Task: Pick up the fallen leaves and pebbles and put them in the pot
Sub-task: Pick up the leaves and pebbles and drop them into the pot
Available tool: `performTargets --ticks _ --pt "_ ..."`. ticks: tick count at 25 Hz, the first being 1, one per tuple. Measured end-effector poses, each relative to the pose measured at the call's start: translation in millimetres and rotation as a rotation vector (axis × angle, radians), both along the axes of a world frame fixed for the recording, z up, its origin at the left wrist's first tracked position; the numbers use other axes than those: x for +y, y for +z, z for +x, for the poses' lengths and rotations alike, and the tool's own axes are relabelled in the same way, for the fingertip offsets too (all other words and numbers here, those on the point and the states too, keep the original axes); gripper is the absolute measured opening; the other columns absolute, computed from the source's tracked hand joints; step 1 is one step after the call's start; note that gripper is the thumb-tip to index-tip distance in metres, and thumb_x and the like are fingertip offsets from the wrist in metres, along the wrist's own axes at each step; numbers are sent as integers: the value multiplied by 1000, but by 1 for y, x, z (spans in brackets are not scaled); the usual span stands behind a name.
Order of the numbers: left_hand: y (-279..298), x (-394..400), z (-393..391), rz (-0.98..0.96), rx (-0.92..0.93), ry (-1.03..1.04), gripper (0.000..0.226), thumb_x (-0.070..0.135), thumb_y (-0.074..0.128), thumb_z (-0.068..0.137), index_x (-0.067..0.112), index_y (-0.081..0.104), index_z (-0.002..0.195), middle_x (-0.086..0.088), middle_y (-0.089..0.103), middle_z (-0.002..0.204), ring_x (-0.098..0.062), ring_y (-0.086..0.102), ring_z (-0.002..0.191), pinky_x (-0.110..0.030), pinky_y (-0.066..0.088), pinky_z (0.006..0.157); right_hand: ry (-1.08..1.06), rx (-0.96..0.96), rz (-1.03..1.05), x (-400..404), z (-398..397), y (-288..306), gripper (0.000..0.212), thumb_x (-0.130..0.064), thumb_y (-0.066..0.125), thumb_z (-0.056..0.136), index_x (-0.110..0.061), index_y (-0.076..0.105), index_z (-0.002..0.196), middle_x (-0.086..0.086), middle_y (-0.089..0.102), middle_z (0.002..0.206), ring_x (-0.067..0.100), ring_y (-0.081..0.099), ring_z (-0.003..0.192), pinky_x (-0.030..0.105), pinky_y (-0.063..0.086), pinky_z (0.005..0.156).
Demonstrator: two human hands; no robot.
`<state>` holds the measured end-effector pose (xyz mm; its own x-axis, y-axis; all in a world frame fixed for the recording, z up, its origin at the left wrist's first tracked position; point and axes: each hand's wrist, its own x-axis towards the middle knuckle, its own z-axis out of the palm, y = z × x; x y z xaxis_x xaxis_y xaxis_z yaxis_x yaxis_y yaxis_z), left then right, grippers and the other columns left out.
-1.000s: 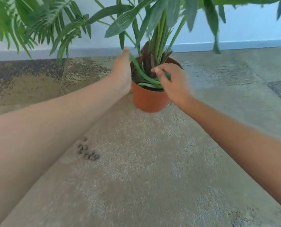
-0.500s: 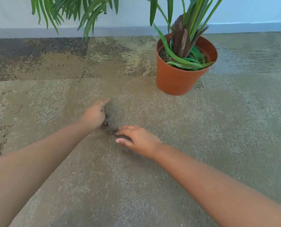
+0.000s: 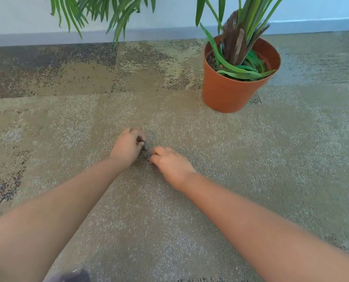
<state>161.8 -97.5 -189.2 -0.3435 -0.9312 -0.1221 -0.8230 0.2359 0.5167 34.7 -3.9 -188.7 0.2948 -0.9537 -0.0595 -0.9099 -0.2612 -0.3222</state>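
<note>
An orange plastic pot point(image 3: 226, 92) stands on the carpet at the upper right, holding a palm-like plant and several loose green leaves point(image 3: 245, 71) lying across its soil. A small cluster of dark brown pebbles point(image 3: 145, 151) lies on the carpet in the middle. My left hand point(image 3: 126, 146) is curled over the left side of the cluster, fingertips closed on a pebble. My right hand point(image 3: 169, 164) presses in from the right, fingers bent onto the pebbles. Most of the pebbles are hidden under the fingers.
Patterned beige and brown carpet point(image 3: 67, 78) covers the floor up to a grey skirting board and pale wall point(image 3: 169, 17). Green fronds point(image 3: 100, 15) hang down at the top left. A dark object point(image 3: 71, 276) shows at the bottom edge.
Both hands left the pot, dropped to the pebble cluster and have now closed in from either side; the left fingers curled onto a pebble. The view tilted down.
</note>
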Motion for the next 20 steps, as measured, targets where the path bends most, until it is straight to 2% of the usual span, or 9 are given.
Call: performTargets --ticks 3,5,7,9,11,14,17,20 --pt "-1 -4 3 47 -5 43 16 -2 53 86 13 59 88 -3 48 97 -12 51 76 -25 43 76 -9 -34 21 -1 -4 1 41 8 52 84 -11 57 119 6 54 112 23 49 109 35 49 87" --pt "-2 -5 6 70 -12 61 16 -3 53 86 10 62 90 -4 50 94 -11 50 72 -22 42 72 -112 -136 73 0 -7 3 34 4 53 87 -13 62 115 4 58 111 21 55 105 31 49 88" --pt "-2 -5 9 58 -33 48 13 0 56 85 9 63 91 -4 51 93 -13 50 76 -23 40 74 -332 -365 139 2 -11 7 24 -6 57 89 -15 65 110 1 61 112 14 59 98 23 49 89" --pt "-1 -4 10 42 -46 30 12 2 58 85 11 63 92 -3 49 92 -14 49 79 -24 39 74 -542 -643 216 6 -17 10 20 -9 62 86 -16 68 104 -4 65 103 8 60 90 15 48 82" --pt "-2 1 10 31 -61 46 13 3 56 87 15 60 88 -1 46 91 -14 49 78 -23 39 69 -722 -959 377 14 -22 13 18 -7 63 85 -17 67 99 -4 65 98 10 61 90 16 52 75" --pt "-4 11 8 10 -60 97 12 7 54 89 18 56 84 0 47 93 -12 49 77 -21 37 64 -931 -1345 581 26 -28 17 15 -2 59 85 -14 63 93 8 63 102 16 62 90 21 56 72" --pt "-7 23 3 -15 -57 135 8 16 51 91 13 57 96 -6 50 105 -13 47 84 -24 40 76 -917 -1671 670 33 -37 21 9 -11 57 87 -7 58 95 9 59 90 17 58 82 25 56 73" --pt "-14 35 -5 -51 -136 107 21 26 51 91 13 54 108 -8 45 113 -20 42 102 -34 39 94 -913 -1742 689 34 -37 24 17 -23 57 87 -8 56 94 6 58 80 17 57 77 25 56 70"
